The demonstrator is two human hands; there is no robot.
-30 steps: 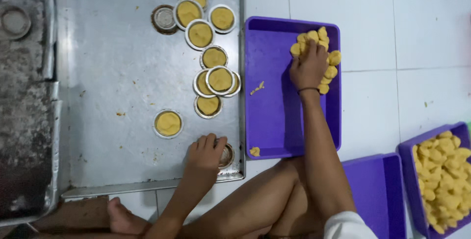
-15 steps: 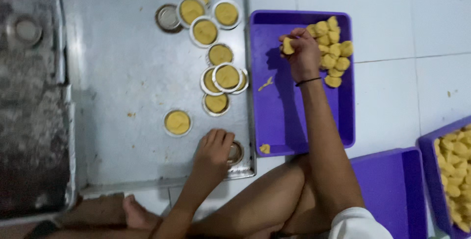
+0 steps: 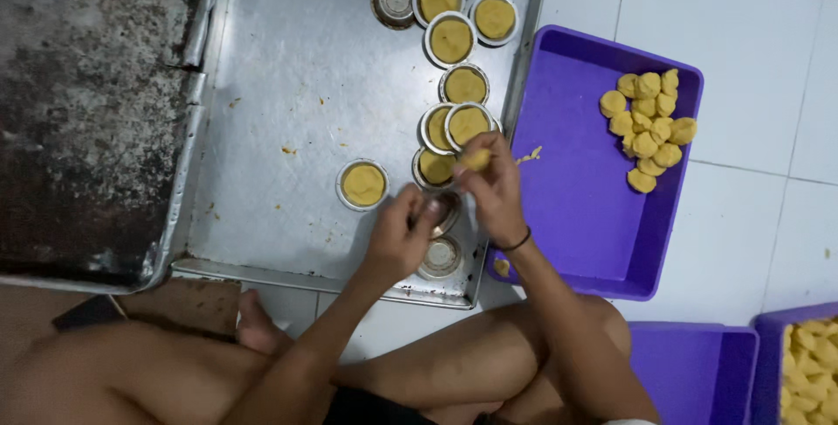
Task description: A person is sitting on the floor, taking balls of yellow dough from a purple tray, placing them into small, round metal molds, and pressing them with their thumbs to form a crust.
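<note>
My right hand (image 3: 493, 188) pinches a yellow dough ball (image 3: 477, 160) above the near edge of a metal baking tray (image 3: 288, 67). My left hand (image 3: 400, 237) grips a small round metal tart mould (image 3: 446, 209) just beside it. Another empty mould (image 3: 439, 257) lies under my hands near the tray's front rim. Several moulds filled with yellow dough (image 3: 451, 39) sit in a cluster on the tray, one apart (image 3: 362, 184) to the left. A purple plastic tray (image 3: 576, 198) on the right holds a heap of dough balls (image 3: 648, 128).
A dark, crusted baking tray (image 3: 87, 111) lies to the left. An empty mould (image 3: 394, 0) sits at the far side of the cluster. Two more purple trays (image 3: 690, 373) stand at the lower right, one with dough pieces (image 3: 812, 364). White floor tiles surround them; my bare legs are below.
My right hand left the dough heap in the purple tray and came across to the metal tray carrying one dough ball. My left hand lifted a mould toward it.
</note>
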